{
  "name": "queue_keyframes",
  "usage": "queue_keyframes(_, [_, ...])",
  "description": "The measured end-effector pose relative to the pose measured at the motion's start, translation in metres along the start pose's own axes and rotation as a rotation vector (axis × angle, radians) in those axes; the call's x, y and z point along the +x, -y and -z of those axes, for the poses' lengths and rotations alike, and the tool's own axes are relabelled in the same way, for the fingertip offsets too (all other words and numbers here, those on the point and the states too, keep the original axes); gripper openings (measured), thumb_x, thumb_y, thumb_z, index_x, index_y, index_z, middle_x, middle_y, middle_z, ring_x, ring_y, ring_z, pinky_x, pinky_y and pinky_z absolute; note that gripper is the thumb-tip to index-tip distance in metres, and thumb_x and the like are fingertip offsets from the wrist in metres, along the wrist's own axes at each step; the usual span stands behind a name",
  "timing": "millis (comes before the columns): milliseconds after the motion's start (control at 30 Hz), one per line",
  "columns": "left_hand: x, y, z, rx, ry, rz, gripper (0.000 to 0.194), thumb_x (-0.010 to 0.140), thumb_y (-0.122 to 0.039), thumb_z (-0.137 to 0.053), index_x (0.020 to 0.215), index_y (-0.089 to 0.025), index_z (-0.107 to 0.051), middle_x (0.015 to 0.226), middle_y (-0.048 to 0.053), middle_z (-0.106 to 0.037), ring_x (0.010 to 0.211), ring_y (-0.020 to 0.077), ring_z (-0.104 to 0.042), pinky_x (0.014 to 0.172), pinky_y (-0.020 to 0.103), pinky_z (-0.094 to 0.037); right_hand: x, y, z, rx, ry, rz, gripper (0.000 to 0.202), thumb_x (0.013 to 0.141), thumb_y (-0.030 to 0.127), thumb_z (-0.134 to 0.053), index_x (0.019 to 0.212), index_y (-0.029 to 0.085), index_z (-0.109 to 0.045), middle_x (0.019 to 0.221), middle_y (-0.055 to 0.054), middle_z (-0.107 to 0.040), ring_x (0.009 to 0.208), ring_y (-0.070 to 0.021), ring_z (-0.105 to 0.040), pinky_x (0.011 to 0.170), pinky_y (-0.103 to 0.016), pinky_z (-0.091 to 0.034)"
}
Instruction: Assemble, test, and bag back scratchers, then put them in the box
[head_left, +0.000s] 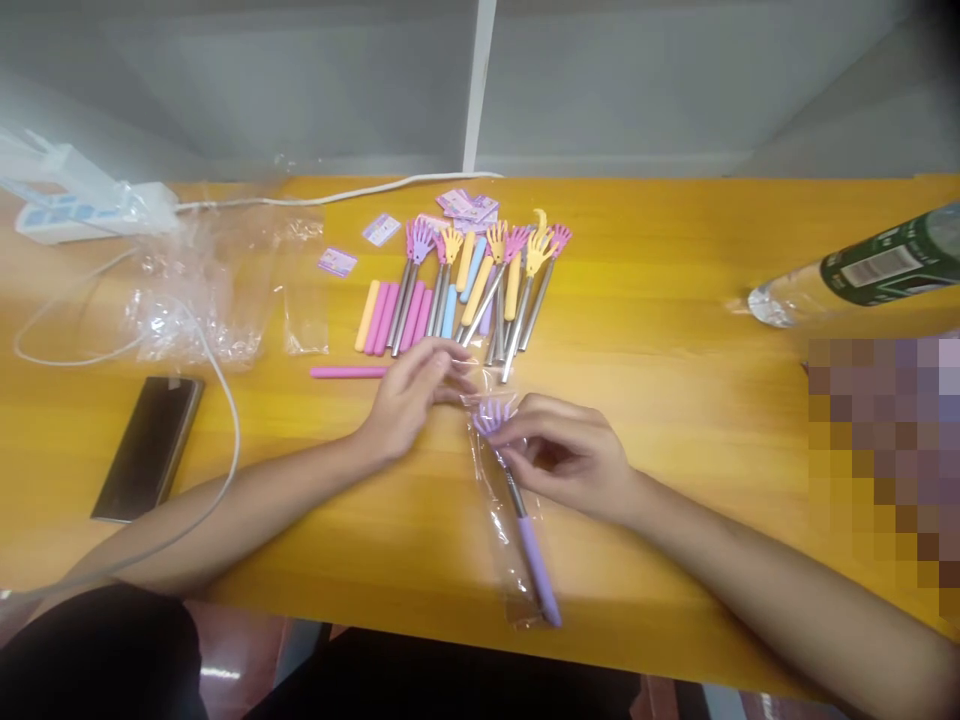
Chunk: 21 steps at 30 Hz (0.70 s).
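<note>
A purple back scratcher [538,570] with a hand-shaped head and a metal rod lies slantwise in a long clear plastic bag [499,540], handle toward the table's front edge. My right hand [566,455] is closed on the scratcher just below its head, through or at the bag's film. Beside the bag's top end is my left hand [412,395], its fingers half bent and apart; whether they touch the film I cannot tell. Just beyond both hands lies a group of back scratchers [499,285] with yellow, pink and purple heads. A pink stick [349,372] rests left of my left hand.
Small printed cards [469,205] lie behind the scratchers. At the left are empty clear bags [202,310], a white power strip [97,212], a dark phone [148,448] and a white cable [234,415] crossing my left forearm. A bottle [862,262] lies at the right.
</note>
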<state>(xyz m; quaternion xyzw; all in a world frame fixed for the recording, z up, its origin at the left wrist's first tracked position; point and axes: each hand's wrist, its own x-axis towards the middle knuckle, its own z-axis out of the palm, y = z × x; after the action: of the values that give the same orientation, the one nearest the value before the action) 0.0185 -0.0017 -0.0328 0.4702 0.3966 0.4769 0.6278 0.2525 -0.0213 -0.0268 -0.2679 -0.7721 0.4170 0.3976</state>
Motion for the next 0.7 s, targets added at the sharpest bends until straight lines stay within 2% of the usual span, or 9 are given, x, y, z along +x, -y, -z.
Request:
queue_keyframes(100, [0.001, 0.003, -0.002, 0.101, 0.005, -0.08, 0.021, 0.095, -0.03, -0.08, 0.108, -0.018, -0.068, 0.103, 0.006, -0.07, 0.094, 0.0171, -0.07, 0.086, 0.031, -0.063, -0.005, 0.001, 0.012, -0.246, 0.087, 0.17, 0.044, 0.095, 0.015, -0.071, 0.138, 0.025, -0.067, 0.082, -0.002, -0.069, 0.061, -0.0137, -0.062, 0.052, -0.026, -0.051])
queue_keyframes(167, [0.002, 0.005, -0.003, 0.13, -0.005, -0.134, 0.017, 0.094, -0.027, -0.079, 0.105, -0.018, -0.07, 0.105, 0.007, -0.07, 0.098, 0.0175, -0.069, 0.087, 0.031, -0.061, -0.007, 0.005, 0.022, -0.419, 0.043, 0.247, 0.049, 0.096, 0.013, -0.065, 0.143, 0.025, -0.063, 0.075, 0.0, -0.069, 0.054, -0.0137, -0.058, 0.05, -0.028, -0.047])
queue_keyframes(233, [0.004, 0.008, -0.002, 0.146, -0.014, -0.151, 0.013, 0.098, -0.028, -0.075, 0.106, -0.018, -0.071, 0.106, 0.008, -0.07, 0.098, 0.0177, -0.068, 0.085, 0.03, -0.059, 0.001, 0.013, 0.03, -0.505, -0.104, 0.211, 0.035, 0.097, 0.011, -0.059, 0.127, 0.025, -0.069, 0.075, -0.001, -0.071, 0.05, -0.0125, -0.057, 0.05, -0.028, -0.045])
queue_keyframes(300, [0.004, 0.011, -0.002, 0.151, -0.02, -0.168, 0.011, 0.098, -0.025, -0.073, 0.107, -0.018, -0.071, 0.106, 0.007, -0.07, 0.099, 0.0176, -0.068, 0.085, 0.031, -0.059, 0.022, 0.02, 0.032, -0.553, -0.202, 0.152, 0.022, 0.1, 0.011, -0.055, 0.108, 0.024, -0.07, 0.077, -0.002, -0.071, 0.053, -0.0126, -0.058, 0.054, -0.03, -0.046])
queue_keyframes(333, [0.005, 0.013, -0.002, 0.153, -0.021, -0.182, 0.011, 0.097, -0.022, -0.074, 0.107, -0.018, -0.071, 0.107, 0.007, -0.07, 0.101, 0.0177, -0.069, 0.088, 0.031, -0.059, 0.038, 0.022, 0.032, -0.577, -0.205, 0.15, 0.018, 0.101, 0.012, -0.055, 0.102, 0.024, -0.069, 0.077, -0.003, -0.07, 0.057, -0.0137, -0.059, 0.057, -0.03, -0.047])
queue_keyframes(400, [0.004, 0.015, -0.003, 0.164, -0.016, -0.196, 0.012, 0.095, -0.018, -0.075, 0.106, -0.018, -0.07, 0.11, 0.008, -0.07, 0.103, 0.018, -0.07, 0.093, 0.033, -0.06, 0.079, 0.022, 0.029, -0.661, -0.117, 0.192, 0.016, 0.101, 0.014, -0.056, 0.099, 0.023, -0.068, 0.08, -0.005, -0.07, 0.068, -0.0174, -0.064, 0.065, -0.032, -0.05])
queue_keyframes(467, [0.004, 0.017, -0.004, 0.178, -0.014, -0.201, 0.01, 0.095, -0.016, -0.073, 0.105, -0.018, -0.07, 0.111, 0.008, -0.07, 0.103, 0.0182, -0.071, 0.094, 0.035, -0.061, 0.13, 0.01, 0.026, -0.724, -0.041, 0.188, 0.015, 0.1, 0.015, -0.056, 0.101, 0.023, -0.069, 0.091, -0.007, -0.07, 0.083, -0.0214, -0.067, 0.077, -0.036, -0.053])
queue_keyframes(600, [0.003, 0.021, -0.004, 0.146, 0.001, -0.185, 0.008, 0.097, -0.014, -0.07, 0.104, -0.017, -0.068, 0.109, 0.008, -0.07, 0.103, 0.0178, -0.072, 0.096, 0.036, -0.062, 0.231, -0.038, 0.017, -0.758, 0.174, 0.105, 0.018, 0.098, 0.009, -0.06, 0.11, 0.019, -0.07, 0.112, -0.01, -0.07, 0.103, -0.0234, -0.068, 0.099, -0.041, -0.054])
queue_keyframes(700, [0.003, 0.022, -0.003, 0.139, -0.002, -0.175, 0.007, 0.097, -0.015, -0.07, 0.103, -0.017, -0.067, 0.109, 0.008, -0.068, 0.101, 0.0169, -0.072, 0.093, 0.035, -0.064, 0.285, -0.077, 0.006, -0.829, 0.271, 0.023, 0.03, 0.091, 0.004, -0.071, 0.119, 0.014, -0.069, 0.119, -0.01, -0.07, 0.116, -0.0257, -0.067, 0.11, -0.045, -0.05])
